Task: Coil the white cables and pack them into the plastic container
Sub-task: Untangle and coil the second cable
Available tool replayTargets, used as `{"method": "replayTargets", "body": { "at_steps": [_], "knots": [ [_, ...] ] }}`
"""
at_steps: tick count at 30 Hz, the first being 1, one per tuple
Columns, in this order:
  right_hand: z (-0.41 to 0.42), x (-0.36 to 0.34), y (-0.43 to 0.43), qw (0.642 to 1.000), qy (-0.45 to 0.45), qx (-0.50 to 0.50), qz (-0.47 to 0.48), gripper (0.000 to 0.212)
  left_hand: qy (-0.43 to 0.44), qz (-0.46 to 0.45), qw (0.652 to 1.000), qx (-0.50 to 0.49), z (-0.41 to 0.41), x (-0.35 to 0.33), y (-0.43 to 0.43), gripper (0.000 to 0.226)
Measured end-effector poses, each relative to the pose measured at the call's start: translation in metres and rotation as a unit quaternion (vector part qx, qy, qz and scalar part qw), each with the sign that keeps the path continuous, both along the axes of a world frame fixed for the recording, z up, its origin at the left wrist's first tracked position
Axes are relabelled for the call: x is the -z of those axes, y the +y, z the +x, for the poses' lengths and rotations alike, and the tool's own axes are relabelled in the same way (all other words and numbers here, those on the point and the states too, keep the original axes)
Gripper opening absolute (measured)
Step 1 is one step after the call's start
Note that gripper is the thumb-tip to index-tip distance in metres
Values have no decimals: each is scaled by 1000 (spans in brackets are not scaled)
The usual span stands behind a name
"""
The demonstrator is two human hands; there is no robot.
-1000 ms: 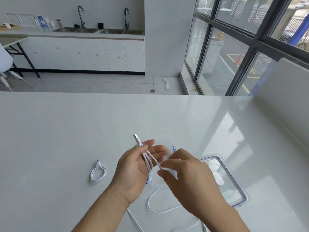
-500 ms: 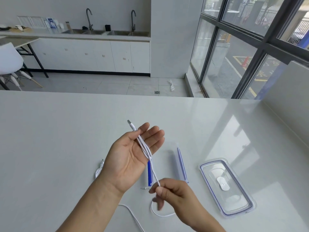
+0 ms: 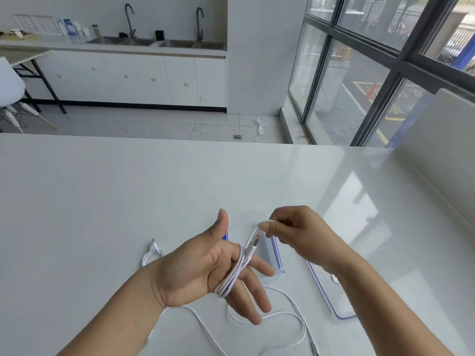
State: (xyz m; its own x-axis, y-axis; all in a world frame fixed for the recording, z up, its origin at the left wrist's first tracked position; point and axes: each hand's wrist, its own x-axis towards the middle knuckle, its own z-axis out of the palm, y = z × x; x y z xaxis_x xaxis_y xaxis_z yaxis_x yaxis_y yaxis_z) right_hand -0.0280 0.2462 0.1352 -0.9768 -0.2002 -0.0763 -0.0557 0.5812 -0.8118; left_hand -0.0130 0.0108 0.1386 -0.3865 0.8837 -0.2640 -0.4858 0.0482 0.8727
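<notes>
Over a white table [image 3: 102, 201], the left hand [image 3: 200, 268] held its fingers [image 3: 259, 265] straight with a white cable [image 3: 232, 277] wound round them, while the right hand [image 3: 300, 232] pinched the cable's plug end near the clear plastic container [image 3: 277, 255].
</notes>
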Motion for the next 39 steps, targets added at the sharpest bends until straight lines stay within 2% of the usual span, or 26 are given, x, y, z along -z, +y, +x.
{"method": "replayTargets", "body": {
  "at_steps": [3, 7, 11, 16, 21, 24, 26, 28, 29, 31, 32, 34, 39],
  "knots": [
    [9, -18, -13, 998, 52, 2, 18, 32, -5, -8, 999, -32, 1, 6, 6, 117],
    [26, -31, -21, 995, 86, 47, -25, 31, -38, 49, 992, -114, 3, 12, 11, 111],
    [42, -36, -32, 994, 92, 47, -31, 32, -55, 88, 980, -172, 5, 15, 19, 108],
    [70, -26, -50, 988, 148, 39, 4, 19, -102, 174, 934, -294, 7, 13, 26, 98],
    [88, 4, -66, 951, 280, 88, 94, 1, -108, 220, 900, -361, 10, 4, 35, 60],
    [90, 18, -63, 935, 309, 132, 112, 15, -106, 256, 880, -385, 12, 6, 40, 38],
    [93, 25, -58, 948, 269, 153, 68, 13, -113, 259, 876, -390, 14, 7, 41, 27],
    [95, 30, -56, 974, 150, 152, -75, 10, -125, 258, 877, -387, 16, 9, 42, 18],
    [95, 30, -55, 971, 81, 148, -172, 12, -126, 257, 879, -382, 16, 9, 42, 14],
    [92, 31, -54, 932, -11, 155, -327, 18, -119, 262, 887, -361, 17, 9, 41, 10],
    [90, 32, -53, 913, -38, 155, -376, 24, -113, 269, 891, -347, 17, 9, 40, 10],
    [87, 33, -52, 891, -67, 156, -422, 33, -100, 278, 899, -324, 18, 9, 41, 10],
    [84, 39, -55, 852, -62, 167, -492, 31, -105, 279, 912, -281, 21, 10, 41, 11]
  ]
}}
